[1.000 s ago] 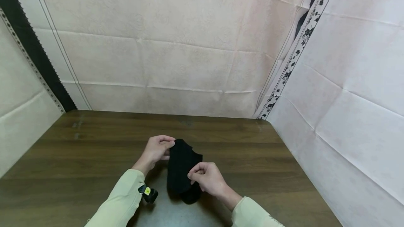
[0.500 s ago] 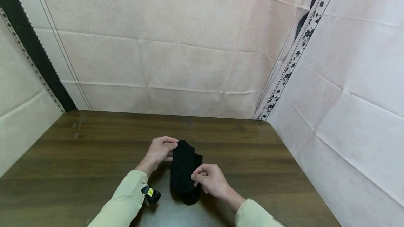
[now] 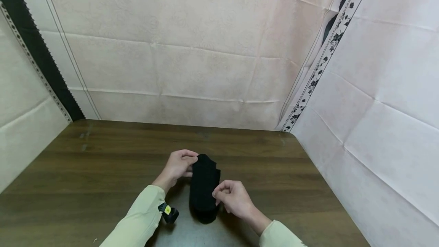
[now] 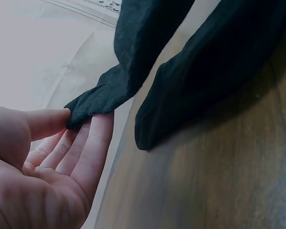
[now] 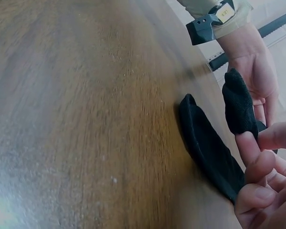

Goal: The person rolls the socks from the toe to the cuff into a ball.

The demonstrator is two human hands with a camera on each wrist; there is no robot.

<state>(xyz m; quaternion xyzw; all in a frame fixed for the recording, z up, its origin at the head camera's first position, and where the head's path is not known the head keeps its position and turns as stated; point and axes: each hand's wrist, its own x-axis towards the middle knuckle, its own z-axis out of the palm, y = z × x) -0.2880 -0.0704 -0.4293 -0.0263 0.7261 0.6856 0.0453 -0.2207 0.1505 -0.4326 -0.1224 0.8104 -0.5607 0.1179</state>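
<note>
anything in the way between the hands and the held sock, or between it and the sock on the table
Nothing visible. The left hand and right hand both pinch the held sock directly, and the wrist views show only a gap between it and the lower sock on the table.

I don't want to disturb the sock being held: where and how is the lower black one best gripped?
Probably pinch the lower sock by its end nearest the person, coming low over the table from the person's side. In the head view that end juts out beneath the held sock, pinched by both left hand and right hand.
</note>
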